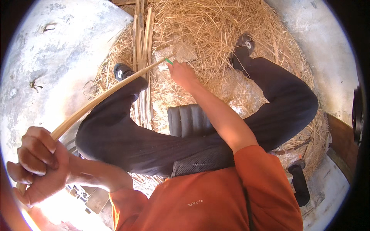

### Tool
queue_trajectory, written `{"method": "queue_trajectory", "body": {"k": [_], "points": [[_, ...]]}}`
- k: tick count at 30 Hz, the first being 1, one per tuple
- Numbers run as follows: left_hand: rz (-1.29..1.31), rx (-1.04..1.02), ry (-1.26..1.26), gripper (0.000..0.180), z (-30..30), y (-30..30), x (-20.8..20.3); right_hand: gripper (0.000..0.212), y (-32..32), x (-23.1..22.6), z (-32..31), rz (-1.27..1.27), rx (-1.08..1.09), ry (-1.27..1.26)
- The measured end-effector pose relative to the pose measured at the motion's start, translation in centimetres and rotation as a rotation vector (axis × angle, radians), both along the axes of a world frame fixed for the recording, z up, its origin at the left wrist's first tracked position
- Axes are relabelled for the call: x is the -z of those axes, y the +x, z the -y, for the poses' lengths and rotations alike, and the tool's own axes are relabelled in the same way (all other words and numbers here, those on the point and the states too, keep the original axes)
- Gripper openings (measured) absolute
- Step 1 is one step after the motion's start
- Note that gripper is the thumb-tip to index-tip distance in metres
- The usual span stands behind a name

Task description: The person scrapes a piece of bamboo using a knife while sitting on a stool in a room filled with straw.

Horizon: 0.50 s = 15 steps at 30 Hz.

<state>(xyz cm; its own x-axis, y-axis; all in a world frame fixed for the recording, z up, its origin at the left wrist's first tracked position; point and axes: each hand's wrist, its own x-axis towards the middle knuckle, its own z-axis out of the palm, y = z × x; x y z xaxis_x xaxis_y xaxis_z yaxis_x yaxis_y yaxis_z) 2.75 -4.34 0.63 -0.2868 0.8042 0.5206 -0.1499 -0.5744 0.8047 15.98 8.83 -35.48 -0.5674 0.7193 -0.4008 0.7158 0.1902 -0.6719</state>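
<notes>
Left grip clasps pale strip; right grip holds green tool; straw, slats lie beyond.

strip from left hand over left leg to right hand; slats on straw between feet

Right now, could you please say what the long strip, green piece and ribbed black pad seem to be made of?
Long strip: wood or bamboo, bare, from its tan colour and lengthwise streaks.
Green piece at the right hand: perhaps plastic, from its bright, even colour; too small to judge finish.
Ribbed black pad: probably vinyl or leather-like, from the soft sheen on its ribs.
</notes>
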Motion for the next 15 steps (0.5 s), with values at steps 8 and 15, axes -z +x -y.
{"method": "queue_trajectory", "body": {"k": [8, 15], "points": [[-0.158, -0.142, 0.078, 0.037, 1.2, -0.4, 1.1, 0.05, -0.2, -1.4, 0.0, 0.071, -0.044, 0.033], [-0.187, -0.54, -0.035, 0.038, -1.1, 1.2, -0.1, 0.05, 0.0, 2.7, 0.4, 0.041, 0.045, -0.006]]}}
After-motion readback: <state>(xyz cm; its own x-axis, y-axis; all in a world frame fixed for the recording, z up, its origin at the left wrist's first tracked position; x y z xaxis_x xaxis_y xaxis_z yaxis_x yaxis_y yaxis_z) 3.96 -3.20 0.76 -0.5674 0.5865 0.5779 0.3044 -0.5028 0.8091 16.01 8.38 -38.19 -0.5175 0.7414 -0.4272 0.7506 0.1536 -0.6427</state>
